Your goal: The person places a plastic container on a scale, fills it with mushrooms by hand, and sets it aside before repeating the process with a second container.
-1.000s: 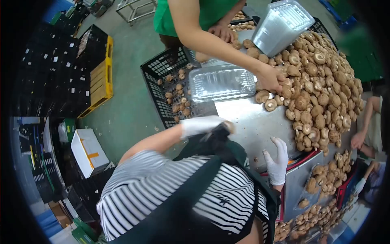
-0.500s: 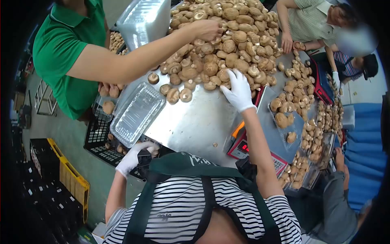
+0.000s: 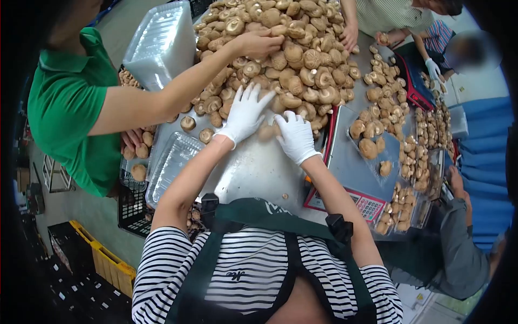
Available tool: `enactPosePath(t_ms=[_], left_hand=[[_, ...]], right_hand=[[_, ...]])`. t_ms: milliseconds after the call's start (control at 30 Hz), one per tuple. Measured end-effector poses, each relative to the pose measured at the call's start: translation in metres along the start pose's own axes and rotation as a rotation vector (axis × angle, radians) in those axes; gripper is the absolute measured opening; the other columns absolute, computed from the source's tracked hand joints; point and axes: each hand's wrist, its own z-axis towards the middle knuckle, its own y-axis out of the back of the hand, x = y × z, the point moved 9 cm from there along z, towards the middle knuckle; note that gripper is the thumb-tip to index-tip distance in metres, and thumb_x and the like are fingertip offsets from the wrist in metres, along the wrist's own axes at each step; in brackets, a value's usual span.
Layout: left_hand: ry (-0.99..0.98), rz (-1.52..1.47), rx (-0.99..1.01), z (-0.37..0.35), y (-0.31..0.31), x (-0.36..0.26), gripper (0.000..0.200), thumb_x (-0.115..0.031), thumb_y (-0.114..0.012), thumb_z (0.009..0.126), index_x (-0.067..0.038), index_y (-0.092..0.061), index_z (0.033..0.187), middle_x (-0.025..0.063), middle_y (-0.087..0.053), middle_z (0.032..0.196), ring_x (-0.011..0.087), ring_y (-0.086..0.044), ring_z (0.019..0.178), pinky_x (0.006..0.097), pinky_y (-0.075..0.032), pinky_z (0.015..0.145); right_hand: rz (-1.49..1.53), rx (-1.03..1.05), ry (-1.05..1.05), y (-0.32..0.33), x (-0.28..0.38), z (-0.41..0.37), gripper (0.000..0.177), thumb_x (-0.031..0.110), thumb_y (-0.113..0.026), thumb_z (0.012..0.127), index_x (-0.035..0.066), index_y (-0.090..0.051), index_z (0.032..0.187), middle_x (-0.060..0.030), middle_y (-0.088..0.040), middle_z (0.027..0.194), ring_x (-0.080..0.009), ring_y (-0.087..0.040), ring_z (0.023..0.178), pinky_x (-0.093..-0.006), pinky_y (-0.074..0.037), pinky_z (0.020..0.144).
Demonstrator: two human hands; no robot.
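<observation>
A large heap of brown shiitake mushrooms point(image 3: 294, 54) lies on the metal table point(image 3: 259, 173). At its front edge my left hand point(image 3: 245, 116), in a white glove, rests with the fingers spread. My right hand point(image 3: 297, 137), gloved too, is just to the right of it with the fingers curled in. A blurred mushroom point(image 3: 268, 131) shows between the two hands, against the right thumb and fingers. Beyond my left forearm is a clear plastic tray point(image 3: 171, 162), partly hidden by that arm.
A co-worker's bare hand point(image 3: 258, 44) reaches into the heap from the left. A stack of clear trays point(image 3: 159, 43) stands back left. On the right are a scale point(image 3: 356, 202) and a tray with mushrooms point(image 3: 372, 156). Below left is a black crate point(image 3: 132, 208).
My left hand has moved from beside the clear tray up to the heap's front edge. My right hand has drawn back slightly toward me and left, with a mushroom at its fingers.
</observation>
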Motion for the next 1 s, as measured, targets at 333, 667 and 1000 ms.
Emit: enactPosePath(t_ms=[333,667,1000], left_hand=[[-0.06,-0.209,0.19,-0.124,0.0,-0.058,0.052,-0.024,-0.064,0.084,-0.018,-0.051,0.134,0.0218,-0.039,0.144,0.0419,-0.037,0.134,0.0547,-0.028,0.111],[-0.057,-0.218,0.091,-0.143,0.0,-0.067,0.057,-0.035,-0.075,0.074,-0.016,-0.055,0.124,0.0117,-0.052,0.127,0.0306,-0.05,0.119,0.0465,-0.039,0.094],[-0.081,-0.139,0.24,-0.13,-0.012,-0.061,0.05,-0.031,-0.068,0.081,-0.015,-0.054,0.126,0.0075,-0.056,0.098,0.0253,-0.055,0.092,0.0388,-0.044,0.074]], right_hand=[[1.446,-0.247,-0.593,0.024,-0.055,-0.075,0.033,0.012,-0.066,0.089,0.005,-0.06,0.121,-0.0077,-0.06,0.116,-0.0169,-0.06,0.106,-0.0289,-0.045,0.098],[0.408,0.08,-0.132,-0.017,0.03,-0.106,0.043,0.02,-0.07,0.077,0.005,-0.057,0.115,-0.0165,-0.056,0.112,-0.0357,-0.055,0.104,-0.0416,-0.047,0.089],[0.729,0.008,-0.243,0.005,0.017,-0.085,0.03,0.012,-0.055,0.078,0.002,-0.056,0.107,-0.0202,-0.055,0.107,-0.0365,-0.056,0.103,-0.0404,-0.045,0.093]])
